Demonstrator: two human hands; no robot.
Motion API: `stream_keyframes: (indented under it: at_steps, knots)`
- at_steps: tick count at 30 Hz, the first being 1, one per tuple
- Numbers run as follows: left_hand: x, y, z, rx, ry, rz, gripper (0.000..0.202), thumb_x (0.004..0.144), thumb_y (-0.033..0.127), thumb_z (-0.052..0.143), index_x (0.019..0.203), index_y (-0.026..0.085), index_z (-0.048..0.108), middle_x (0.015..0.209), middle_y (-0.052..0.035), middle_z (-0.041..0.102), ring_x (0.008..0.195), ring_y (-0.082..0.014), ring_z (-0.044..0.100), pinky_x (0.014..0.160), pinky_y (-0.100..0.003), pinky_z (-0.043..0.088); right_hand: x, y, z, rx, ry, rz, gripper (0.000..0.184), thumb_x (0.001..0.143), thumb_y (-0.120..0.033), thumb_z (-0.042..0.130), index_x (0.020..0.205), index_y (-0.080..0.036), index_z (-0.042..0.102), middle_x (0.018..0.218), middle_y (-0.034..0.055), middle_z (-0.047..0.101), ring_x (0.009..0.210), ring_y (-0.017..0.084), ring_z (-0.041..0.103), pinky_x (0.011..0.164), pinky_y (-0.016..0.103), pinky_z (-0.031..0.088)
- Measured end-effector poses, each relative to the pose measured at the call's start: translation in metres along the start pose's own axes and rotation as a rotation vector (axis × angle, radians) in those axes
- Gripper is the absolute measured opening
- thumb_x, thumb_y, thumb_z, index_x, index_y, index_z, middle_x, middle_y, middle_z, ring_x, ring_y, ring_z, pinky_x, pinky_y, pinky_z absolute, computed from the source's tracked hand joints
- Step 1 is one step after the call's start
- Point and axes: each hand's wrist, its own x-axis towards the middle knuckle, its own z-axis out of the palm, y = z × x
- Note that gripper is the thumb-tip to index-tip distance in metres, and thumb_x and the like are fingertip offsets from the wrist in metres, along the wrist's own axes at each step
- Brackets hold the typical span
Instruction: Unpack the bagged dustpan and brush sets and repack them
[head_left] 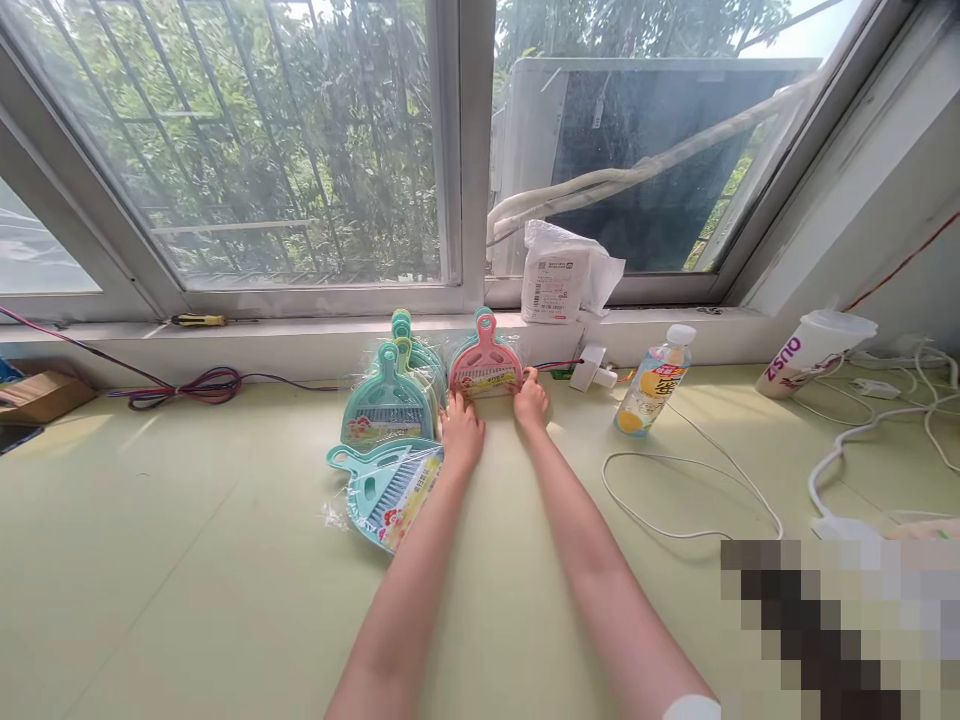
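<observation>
A pink dustpan-and-brush set point(486, 352) in clear wrap stands upright against the wall under the windowsill, with green ones partly visible behind it. My right hand point(531, 402) is closed on its lower right edge, while my left hand point(463, 432) holds the lower left edge. Just left of it stands a row of green dustpan sets point(388, 395), also wrapped. In front of that row, another green dustpan set point(390, 490) lies tilted on the table, its right part hidden behind my left forearm.
A drink bottle point(654, 382) and a white cup point(814, 352) stand right of my hands, among white cables point(694, 530). A white package point(562, 275) and a screwdriver point(199, 320) rest on the sill. Coiled wires point(187, 388) and a cardboard box point(56, 395) lie left.
</observation>
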Motion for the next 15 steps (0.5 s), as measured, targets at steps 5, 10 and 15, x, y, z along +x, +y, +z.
stream_keyframes:
  at_steps: [5, 10, 15]
  knots:
    - [0.002, 0.0, 0.002, 0.002, -0.003, -0.001, 0.042, 0.091, 0.02, 0.039, 0.128, 0.011, 0.056, 0.16, -0.0156, 0.021, 0.149, -0.0296, 0.015, 0.116, -0.054, 0.025, 0.003, 0.001, 0.006, 0.011, 0.029, 0.017, 0.041, 0.089, -0.034, 0.052, 0.126, -0.019, 0.042, 0.11, 0.0204, 0.064, 0.118, 0.034, 0.051, 0.098, 0.048, 0.032]
    - [0.004, -0.001, 0.002, -0.014, 0.0, -0.007, 0.054, 0.089, 0.02, 0.039, 0.141, 0.007, 0.044, 0.161, -0.0155, 0.017, 0.15, -0.0288, 0.012, 0.117, -0.054, 0.024, 0.008, 0.008, 0.009, 0.021, -0.065, 0.005, 0.038, 0.088, -0.041, 0.054, 0.119, -0.021, 0.046, 0.117, 0.0171, 0.063, 0.121, 0.033, 0.048, 0.099, 0.047, 0.031]
    - [0.008, -0.004, 0.004, -0.02, 0.002, -0.013, 0.062, 0.089, 0.021, 0.039, 0.148, 0.004, 0.033, 0.16, -0.0173, 0.018, 0.15, -0.0291, 0.013, 0.117, -0.054, 0.024, 0.007, 0.016, 0.007, 0.038, -0.112, -0.003, 0.043, 0.086, -0.046, 0.053, 0.122, -0.022, 0.046, 0.116, 0.0141, 0.064, 0.121, 0.031, 0.049, 0.101, 0.045, 0.031]
